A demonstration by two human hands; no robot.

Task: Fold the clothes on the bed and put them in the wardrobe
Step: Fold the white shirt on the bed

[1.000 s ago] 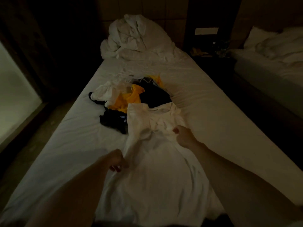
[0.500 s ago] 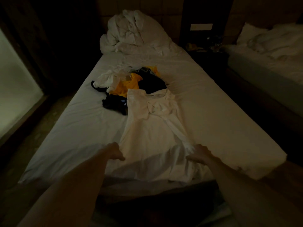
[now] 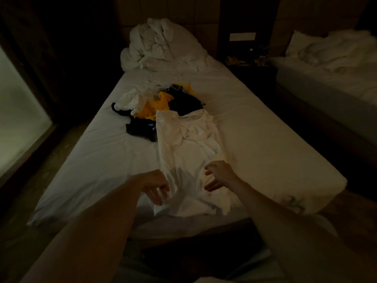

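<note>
On the near end of the bed (image 3: 265,144) a white shirt (image 3: 183,152) lies spread lengthwise, collar away from the person and hem at the mattress edge. The left hand (image 3: 156,184) hovers at the shirt's lower left edge and the right hand (image 3: 219,175) above its lower right part, both with fingers loosely spread and holding nothing; whether either touches the cloth cannot be told in the dim light. The step in hand looks like laying the shirt flat before the first fold. The next move probably calls for taking hold of the hem or a side and bringing it over evenly. Beyond the collar waits an unfolded heap of clothes (image 3: 161,107), yellow, black and white.
</note>
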